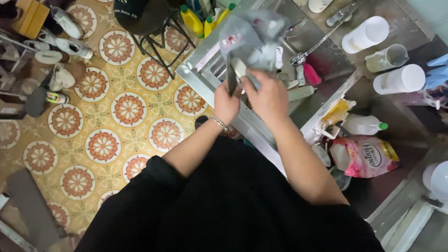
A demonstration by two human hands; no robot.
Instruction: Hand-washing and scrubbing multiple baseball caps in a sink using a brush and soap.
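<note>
Both hands, left hand (226, 103) and right hand (268, 95), grip a grey cloth (252, 39) above the steel sink (207, 70), upper middle of the frame.

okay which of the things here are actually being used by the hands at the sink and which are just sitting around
In use:
left hand
right hand
grey cloth, held up by both hands
steel sink, beneath it

Lying about:
pink refill pouch
white bottle with green cap
white tubs
yellow bottles
black stool
shoes on the patterned floor
</note>
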